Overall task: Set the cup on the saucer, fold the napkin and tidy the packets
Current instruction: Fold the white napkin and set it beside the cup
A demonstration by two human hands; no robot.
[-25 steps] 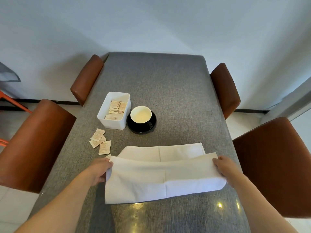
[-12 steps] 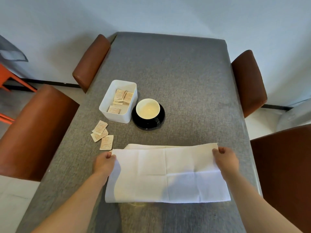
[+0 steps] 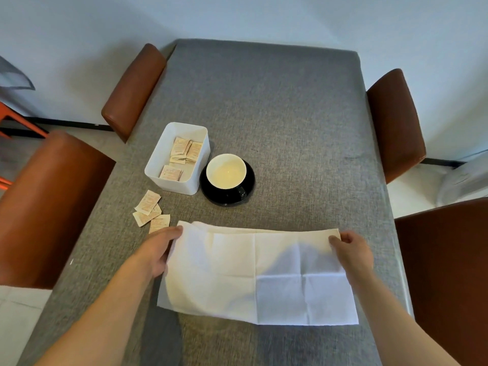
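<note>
napkin [image 3: 257, 276]: laid on the bench [image 3: 277, 114], doubled over, soft and floppy, best pinched at corners
left hand [image 3: 158, 249]: grip closed on far-left corner
right hand [image 3: 352, 250]: grip closed on far-right corner

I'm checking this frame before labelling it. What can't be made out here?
- Print on the packets: too small, head view.
- Napkin's lower layer: hidden under the folded-over top layer.
- Fingertips of the left hand and right hand: tucked around the napkin's edge.
- Cup handle: mostly hidden against the dark saucer.
</note>
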